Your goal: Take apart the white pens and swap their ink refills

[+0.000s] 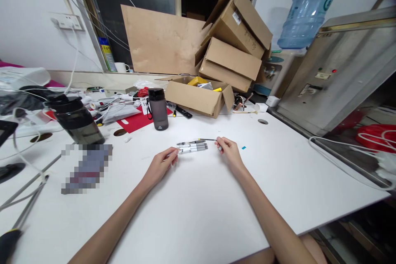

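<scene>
Several pens point(193, 147) with clear-white barrels and dark ends lie side by side on the white table point(198, 206). My left hand point(162, 161) is closed in a pinch at their left ends; a small pale piece shows at its fingers, too little to name. Between the thumb and fingers of my right hand point(228, 150) is a thin dark pen refill point(208, 139), pointing left just above the row of pens. A small grey piece also shows by the right fingertips.
Behind the pens stand a dark bottle point(159, 109) and an open cardboard box point(194, 101). Another bottle point(77, 119) and a blurred-out item point(88, 169) are at left. A small blue scrap point(244, 147) lies right of my right hand. A metal cabinet point(334, 74) borders the table's right side.
</scene>
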`<state>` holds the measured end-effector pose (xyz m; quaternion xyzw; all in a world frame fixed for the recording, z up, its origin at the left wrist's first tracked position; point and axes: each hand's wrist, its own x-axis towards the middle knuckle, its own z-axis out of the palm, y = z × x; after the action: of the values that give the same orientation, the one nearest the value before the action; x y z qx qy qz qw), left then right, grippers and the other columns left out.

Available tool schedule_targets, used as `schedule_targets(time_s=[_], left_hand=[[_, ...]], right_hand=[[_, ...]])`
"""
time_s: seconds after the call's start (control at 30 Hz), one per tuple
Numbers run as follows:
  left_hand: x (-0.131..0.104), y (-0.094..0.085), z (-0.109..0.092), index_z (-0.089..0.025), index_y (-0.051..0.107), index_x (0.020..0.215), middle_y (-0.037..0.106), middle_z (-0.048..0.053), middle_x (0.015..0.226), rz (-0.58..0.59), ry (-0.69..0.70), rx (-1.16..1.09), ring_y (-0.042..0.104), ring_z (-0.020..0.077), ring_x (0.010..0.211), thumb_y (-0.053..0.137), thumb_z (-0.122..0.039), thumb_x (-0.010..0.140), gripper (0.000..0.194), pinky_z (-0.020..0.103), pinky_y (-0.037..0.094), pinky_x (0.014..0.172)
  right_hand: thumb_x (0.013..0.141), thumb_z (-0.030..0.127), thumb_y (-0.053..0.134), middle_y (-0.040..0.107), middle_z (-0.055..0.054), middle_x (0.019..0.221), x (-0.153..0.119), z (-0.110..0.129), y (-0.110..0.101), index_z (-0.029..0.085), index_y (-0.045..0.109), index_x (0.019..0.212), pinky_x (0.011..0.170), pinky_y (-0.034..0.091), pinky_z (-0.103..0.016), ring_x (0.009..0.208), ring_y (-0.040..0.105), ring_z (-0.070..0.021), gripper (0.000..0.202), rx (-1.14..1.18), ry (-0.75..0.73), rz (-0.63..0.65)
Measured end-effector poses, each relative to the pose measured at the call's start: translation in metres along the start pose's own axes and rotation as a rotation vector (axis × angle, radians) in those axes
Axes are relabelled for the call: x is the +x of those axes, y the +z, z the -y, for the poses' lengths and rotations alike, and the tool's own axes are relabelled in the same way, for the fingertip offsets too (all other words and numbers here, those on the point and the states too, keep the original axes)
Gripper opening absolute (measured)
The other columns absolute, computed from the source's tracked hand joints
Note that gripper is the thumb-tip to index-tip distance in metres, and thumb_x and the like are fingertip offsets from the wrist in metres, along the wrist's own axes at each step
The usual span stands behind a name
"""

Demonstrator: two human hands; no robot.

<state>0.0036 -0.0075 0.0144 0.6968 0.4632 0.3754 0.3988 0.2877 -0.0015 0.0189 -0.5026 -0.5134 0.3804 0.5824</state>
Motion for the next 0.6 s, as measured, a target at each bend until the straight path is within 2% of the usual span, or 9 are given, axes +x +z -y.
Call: schedule_targets(time_s=[0.2, 0.33, 0.6], left_hand=[[0.002, -0.008, 0.002, -0.022, 0.068, 0.108, 0.059, 0.001, 0.08, -0.061, -0.012, -0.035, 0.048, 0.0148, 0.064, 0.053, -0.054, 0.096, 0.038, 0.023, 0.036, 0.053], [0.003, -0.008, 0.005, -0.022, 0.069, 0.11, 0.062, 0.002, 0.086, -0.079, -0.012, -0.047, 0.051, 0.0147, 0.065, 0.055, -0.054, 0.094, 0.039, 0.023, 0.04, 0.056], [0.006, -0.007, 0.014, -0.021, 0.069, 0.114, 0.062, 0.002, 0.087, -0.057, -0.018, -0.093, 0.051, 0.0141, 0.066, 0.056, -0.053, 0.094, 0.04, 0.022, 0.04, 0.056]], right_hand=[[0.076, 0.053, 0.074, 0.064, -0.002, 0.078, 0.0, -0.001, 0.0, 0.02, 0.073, 0.081, 0.061, 0.042, -0.028, 0.062, 0.05, -0.0136, 0.034, 0.01, -0.026, -0.015], [0.072, 0.051, 0.077, 0.068, -0.004, 0.087, 0.0, -0.002, 0.0, 0.02, 0.073, 0.084, 0.062, 0.044, -0.029, 0.066, 0.052, -0.0149, 0.034, 0.011, -0.025, -0.009], [0.073, 0.048, 0.075, 0.066, -0.004, 0.087, -0.002, -0.002, 0.002, 0.019, 0.073, 0.089, 0.06, 0.046, -0.027, 0.07, 0.053, -0.0153, 0.033, -0.005, -0.018, 0.049]])
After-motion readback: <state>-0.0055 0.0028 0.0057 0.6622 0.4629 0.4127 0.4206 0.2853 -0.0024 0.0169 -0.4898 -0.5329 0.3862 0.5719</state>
